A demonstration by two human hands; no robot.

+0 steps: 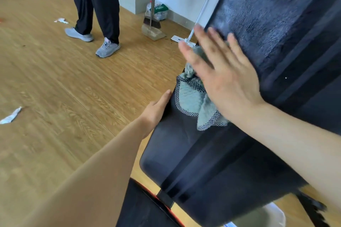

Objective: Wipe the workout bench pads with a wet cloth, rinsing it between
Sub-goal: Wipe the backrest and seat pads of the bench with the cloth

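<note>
The dark workout bench pad (249, 143) runs from the lower middle up to the top right, with wet streaks on its upper part. A pale green cloth (191, 97) with a checked border lies on the pad's left side. My right hand (223, 75) presses flat on the cloth, fingers spread and blurred with motion. My left hand (156, 108) grips the pad's left edge, thumb on top, fingers hidden below.
A person in dark trousers and grey shoes (108, 48) stands on the wooden floor. A broom and dustpan (152, 27), a plastic bag (156, 12) and a flat mop (184, 39) are by the wall. Paper scraps (11, 116) lie on the floor. A white bucket rim (271, 215) shows under the bench.
</note>
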